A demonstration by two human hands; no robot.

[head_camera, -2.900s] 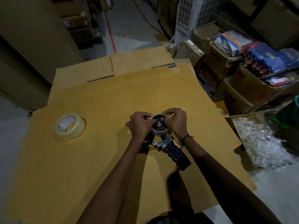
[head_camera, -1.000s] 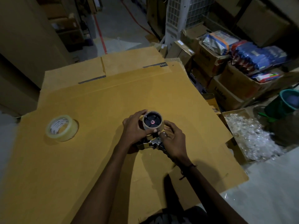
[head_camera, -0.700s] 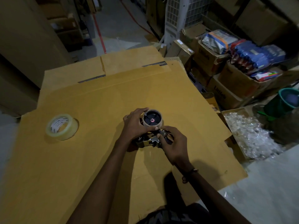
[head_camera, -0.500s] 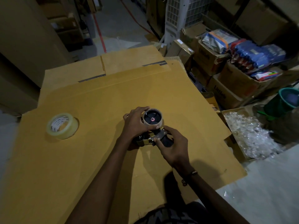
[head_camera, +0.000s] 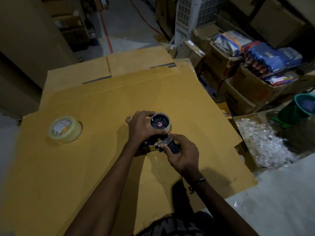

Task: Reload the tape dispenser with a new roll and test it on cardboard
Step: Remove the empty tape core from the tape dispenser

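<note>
Sliding back along the tape dispenser [head_camera: 159,143] since a moment ago, the right hand [head_camera: 183,155] is now curling round its black handle instead of working at the hub. That hand is sitting nearest the person, at about five o'clock from the dispenser, fingers clamped on the grip. Just beyond, at about ten o'clock from the dispenser, the left hand [head_camera: 141,127] is wrapping round the spent core [head_camera: 160,123], a bare brown ring still seated on the black hub. Judging by this, the old core is being worked off; doing it well means holding the handle steady and drawing the ring straight off the hub, not twisting it. Well apart, out at nine o'clock, the new roll [head_camera: 65,129] of clear tape is lying flat and waiting on the cardboard [head_camera: 102,103], which is spreading under everything. Farthest off, at two o'clock, stacked boxes [head_camera: 238,79] are standing along the wall.
</note>
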